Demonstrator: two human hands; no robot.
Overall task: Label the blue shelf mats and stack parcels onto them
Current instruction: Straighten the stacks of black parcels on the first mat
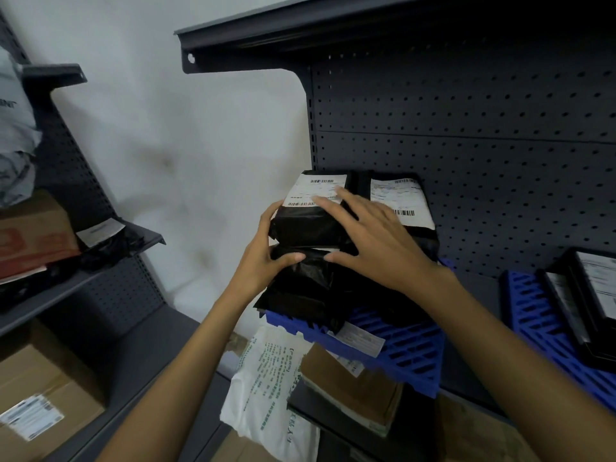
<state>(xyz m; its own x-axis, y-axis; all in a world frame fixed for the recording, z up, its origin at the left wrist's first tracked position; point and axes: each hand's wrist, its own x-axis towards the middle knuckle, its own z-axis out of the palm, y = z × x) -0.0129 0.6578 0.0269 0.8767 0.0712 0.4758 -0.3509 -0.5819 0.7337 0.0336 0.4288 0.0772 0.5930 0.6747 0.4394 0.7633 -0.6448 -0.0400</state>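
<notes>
Midway, by the look of it: steadied a stack of black parcels (300, 288) on the blue mat (410, 358) on the shelf (473, 295), left hand (263, 261) curled round the edge of the top parcel (303, 221), right hand (376, 241) spread flat against it. Already loaded, to the right, a second mat (530, 315). Could not tell whether either mat bore its label.

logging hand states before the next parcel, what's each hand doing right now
Left hand: grips the left edge of the top black parcel.
Right hand: open, fingers spread flat on that parcel.
</notes>
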